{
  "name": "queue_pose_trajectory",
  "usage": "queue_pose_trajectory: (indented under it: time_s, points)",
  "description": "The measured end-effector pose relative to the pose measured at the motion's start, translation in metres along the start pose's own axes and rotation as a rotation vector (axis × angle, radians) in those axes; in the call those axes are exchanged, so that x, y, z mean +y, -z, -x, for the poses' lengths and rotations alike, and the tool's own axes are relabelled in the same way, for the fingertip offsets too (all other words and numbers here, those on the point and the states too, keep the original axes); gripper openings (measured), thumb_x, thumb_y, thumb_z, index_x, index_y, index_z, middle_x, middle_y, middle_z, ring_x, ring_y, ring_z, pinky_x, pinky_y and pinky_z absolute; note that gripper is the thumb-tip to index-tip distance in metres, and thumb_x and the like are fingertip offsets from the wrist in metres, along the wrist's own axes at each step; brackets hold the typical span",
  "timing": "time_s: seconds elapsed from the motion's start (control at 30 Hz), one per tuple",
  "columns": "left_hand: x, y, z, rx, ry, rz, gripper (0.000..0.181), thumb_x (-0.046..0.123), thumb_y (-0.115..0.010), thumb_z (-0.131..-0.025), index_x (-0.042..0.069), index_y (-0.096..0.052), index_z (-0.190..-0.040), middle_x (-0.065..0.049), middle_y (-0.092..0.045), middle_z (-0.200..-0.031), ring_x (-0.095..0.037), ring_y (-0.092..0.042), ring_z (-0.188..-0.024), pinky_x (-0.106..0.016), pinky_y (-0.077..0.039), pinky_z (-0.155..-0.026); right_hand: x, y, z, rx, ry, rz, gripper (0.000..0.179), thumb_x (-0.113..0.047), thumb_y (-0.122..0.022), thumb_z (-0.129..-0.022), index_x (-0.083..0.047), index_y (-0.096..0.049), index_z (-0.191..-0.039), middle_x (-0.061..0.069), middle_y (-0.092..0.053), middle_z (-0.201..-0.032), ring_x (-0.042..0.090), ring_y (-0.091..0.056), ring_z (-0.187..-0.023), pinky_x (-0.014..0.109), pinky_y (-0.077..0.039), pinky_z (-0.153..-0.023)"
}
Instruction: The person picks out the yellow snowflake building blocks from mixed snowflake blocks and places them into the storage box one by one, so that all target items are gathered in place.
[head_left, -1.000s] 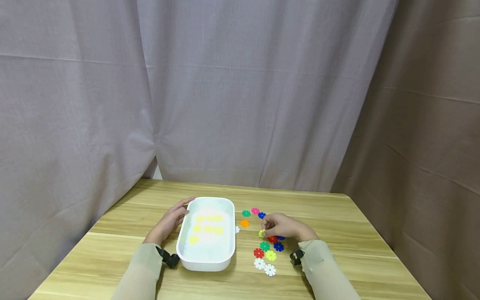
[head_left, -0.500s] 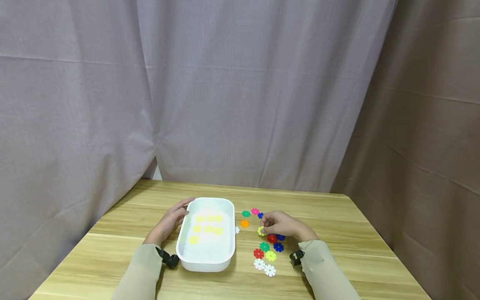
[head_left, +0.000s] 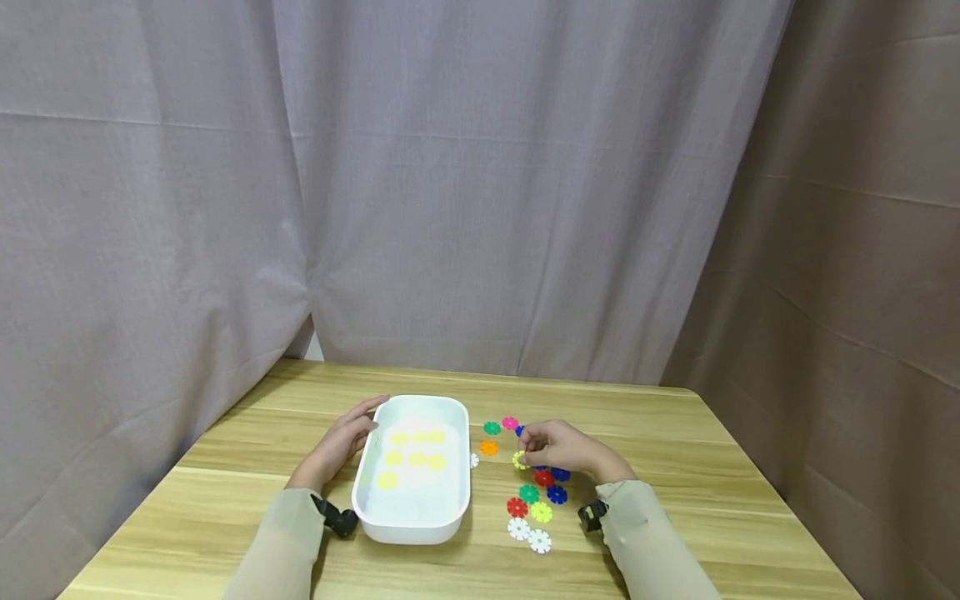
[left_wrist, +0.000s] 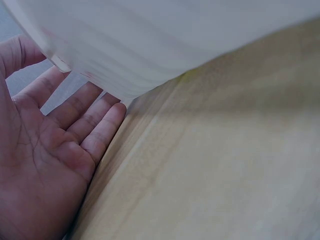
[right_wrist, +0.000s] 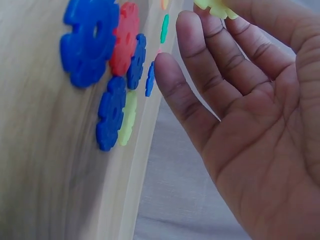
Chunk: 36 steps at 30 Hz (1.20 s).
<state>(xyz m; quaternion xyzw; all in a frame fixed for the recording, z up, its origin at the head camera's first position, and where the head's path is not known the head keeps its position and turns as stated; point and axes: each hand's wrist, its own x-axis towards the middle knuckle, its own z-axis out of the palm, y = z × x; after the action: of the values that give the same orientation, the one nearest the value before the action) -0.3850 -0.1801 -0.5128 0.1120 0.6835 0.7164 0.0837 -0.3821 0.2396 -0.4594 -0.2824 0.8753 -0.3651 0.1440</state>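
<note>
My left hand point(head_left: 341, 444) rests along the left side of a white rectangular tray point(head_left: 412, 532), its fingertips at the outer wall. In the left wrist view, those fingers lie mostly straight under the side of the tray point(left_wrist: 150, 45). Several yellow snowflake discs point(head_left: 387, 481) lie in the tray. With thumb and fingertips my right hand point(head_left: 566, 447) pinches a yellow-green snowflake disc point(head_left: 519, 460) just over the table. The right wrist view shows a notched edge of this disc point(right_wrist: 216, 8) at the fingertips, with blue discs point(right_wrist: 90, 42) on the wood beside the hand.
Right of the tray lie loose snowflake discs: orange point(head_left: 489, 447), pink point(head_left: 510, 423), green point(head_left: 528, 494), red point(head_left: 517, 507), yellow-green point(head_left: 541, 512), blue point(head_left: 557, 495) and white point(head_left: 539, 542). Another white disc point(head_left: 474, 460) sits beside the tray wall. A grey curtain point(head_left: 480, 208) hangs behind the wooden table point(head_left: 675, 467).
My right hand has shifted slightly up and left with the pinched yellow-green disc, uncovering more of the red and blue discs beneath. The left hand and tray stay in place.
</note>
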Motion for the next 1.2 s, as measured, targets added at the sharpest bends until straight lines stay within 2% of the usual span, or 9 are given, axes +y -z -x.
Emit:
queue_pose_trajectory:
  time_s: [0.23,0.4,0.6,0.77,0.93,1.07,1.2]
  points:
    - [-0.001,0.002,0.0,-0.016,-0.013,-0.001,0.056,0.011,-0.047,-0.099,0.015,-0.041,-0.154,-0.017,-0.041,-0.155,-0.032,-0.046,-0.136,-0.029,-0.049,-0.1,-0.007,0.002,-0.001,0.009,0.055,-0.01,0.01,-0.019,-0.072,-0.093,-0.011,-0.065,-0.094,0.002,-0.066,-0.085,0.015,-0.057,-0.075,0.03,-0.051,-0.068]
    - [-0.001,0.005,0.0,-0.019,-0.007,0.008,0.056,0.012,-0.049,-0.099,0.014,-0.041,-0.154,-0.018,-0.043,-0.152,-0.031,-0.049,-0.134,-0.026,-0.05,-0.098,-0.014,0.003,-0.003,0.02,0.1,0.011,0.01,-0.021,-0.072,-0.093,-0.013,-0.065,-0.093,0.0,-0.067,-0.086,0.017,-0.06,-0.08,0.032,-0.053,-0.071]
    - [-0.002,0.008,0.001,-0.074,-0.022,0.027,0.06,0.013,-0.049,-0.101,0.01,-0.033,-0.158,-0.025,-0.04,-0.151,-0.032,-0.048,-0.133,-0.027,-0.049,-0.1,-0.019,0.001,-0.008,0.023,0.124,0.017,0.01,-0.023,-0.072,-0.093,-0.015,-0.065,-0.095,-0.002,-0.068,-0.089,0.018,-0.063,-0.085,0.033,-0.055,-0.077]
    - [-0.002,0.009,0.001,-0.104,-0.044,0.045,0.061,0.01,-0.051,-0.099,0.009,-0.032,-0.158,-0.029,-0.037,-0.152,-0.03,-0.05,-0.131,-0.029,-0.049,-0.101,-0.026,-0.003,-0.014,0.032,0.158,0.012,0.009,-0.021,-0.072,-0.093,-0.015,-0.066,-0.096,-0.003,-0.068,-0.089,0.016,-0.064,-0.083,0.031,-0.055,-0.075]
    - [-0.003,0.008,0.0,-0.073,-0.032,0.04,0.059,0.008,-0.05,-0.099,0.012,-0.036,-0.156,-0.025,-0.039,-0.151,-0.025,-0.052,-0.129,-0.027,-0.049,-0.1,-0.036,-0.01,-0.02,0.027,0.182,0.01,0.007,-0.021,-0.073,-0.093,-0.018,-0.067,-0.097,-0.006,-0.069,-0.088,0.014,-0.064,-0.081,0.03,-0.055,-0.074]
    - [-0.003,0.008,0.001,-0.069,-0.026,0.03,0.059,0.009,-0.05,-0.099,0.013,-0.036,-0.157,-0.024,-0.04,-0.151,-0.03,-0.05,-0.132,-0.029,-0.049,-0.101,-0.045,-0.014,-0.025,0.027,0.199,0.007,0.007,-0.021,-0.073,-0.093,-0.018,-0.067,-0.097,-0.006,-0.07,-0.088,0.014,-0.065,-0.082,0.031,-0.056,-0.073]
    - [-0.001,0.007,0.003,-0.078,-0.027,0.031,0.06,0.01,-0.051,-0.099,0.012,-0.035,-0.157,-0.025,-0.04,-0.151,-0.033,-0.048,-0.133,-0.03,-0.049,-0.102,-0.053,-0.018,-0.032,0.028,0.195,0.007,0.007,-0.021,-0.072,-0.093,-0.018,-0.068,-0.098,-0.006,-0.07,-0.091,0.014,-0.066,-0.087,0.031,-0.056,-0.078]
